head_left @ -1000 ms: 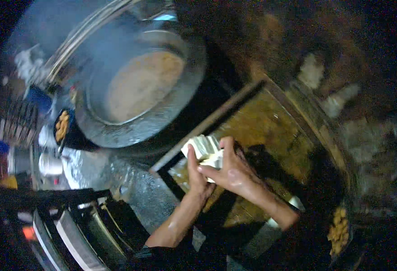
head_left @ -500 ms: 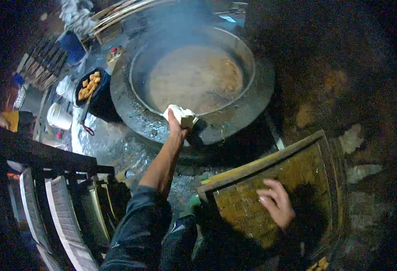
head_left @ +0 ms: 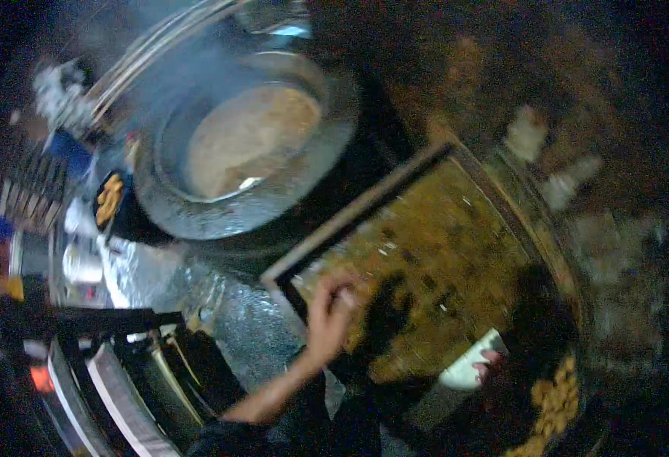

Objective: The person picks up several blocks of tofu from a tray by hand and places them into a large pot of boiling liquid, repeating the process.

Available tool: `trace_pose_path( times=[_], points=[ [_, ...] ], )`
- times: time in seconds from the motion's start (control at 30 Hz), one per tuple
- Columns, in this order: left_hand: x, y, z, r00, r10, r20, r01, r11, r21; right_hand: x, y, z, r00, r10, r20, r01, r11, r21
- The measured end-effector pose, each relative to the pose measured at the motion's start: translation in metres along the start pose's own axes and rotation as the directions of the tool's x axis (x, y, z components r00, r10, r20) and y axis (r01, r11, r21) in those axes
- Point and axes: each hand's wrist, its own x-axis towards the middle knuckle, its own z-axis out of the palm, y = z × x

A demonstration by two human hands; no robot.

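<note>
My left hand [head_left: 329, 314] is over the near left part of a framed woven tray [head_left: 418, 244], blurred, its fingers loosely bent and apart with nothing visible in them. At the tray's near right side, my right hand [head_left: 490, 367] grips a pale, whitish flat piece [head_left: 472, 363] with a curved edge; its exact kind is unclear. Beyond the tray, a large round pan [head_left: 155, 164] set in a dark rim holds cloudy brownish liquid [head_left: 243, 137]. A small white patch [head_left: 249, 183] shows at the liquid's near edge, too blurred to identify.
Golden-brown chunks [head_left: 555, 404] lie at the lower right. More fill a dark container [head_left: 110, 199] left of the pan. A white bucket [head_left: 83, 263] stands nearby on wet floor [head_left: 251, 320]. Slatted wooden pieces [head_left: 125, 396] occupy the lower left. Steam hangs over the pan.
My left hand has drawn back from the pan to the tray, without the white lump it held. My right hand has moved down and now holds the pale piece. The view has swung right.
</note>
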Motion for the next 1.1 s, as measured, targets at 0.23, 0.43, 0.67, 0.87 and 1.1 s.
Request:
trace_pose_path(
  times=[0.23,0.43,0.67,0.87,1.1],
  points=[
    [-0.169,0.008,0.175,0.516,-0.138,0.845,-0.105,0.969,0.222,-0.047,0.116,-0.066,0.972,-0.067,-0.224,-0.005,0.951,-0.309],
    [-0.115,-0.046,0.284,0.293,0.309,0.905,-0.945,0.239,0.224,0.008,0.065,-0.069,0.992,-0.106,-0.073,0.003,0.584,-0.812],
    [-0.095,-0.133,0.297,-0.206,0.653,0.729,-0.513,-0.706,0.488,0.035,0.089,-0.055,0.963,0.263,0.054,-0.060,0.409,-0.911],
    [-0.073,-0.064,0.313,-0.029,-0.066,0.997,-0.930,0.368,-0.002,0.040,0.129,-0.080,0.994,0.039,0.101,0.002,0.926,-0.376],
    [-0.059,-0.049,0.289,-0.104,0.091,0.990,-0.739,0.659,-0.138,0.032,0.085,-0.091,0.883,0.200,0.425,-0.055,0.942,-0.330]
  ],
)
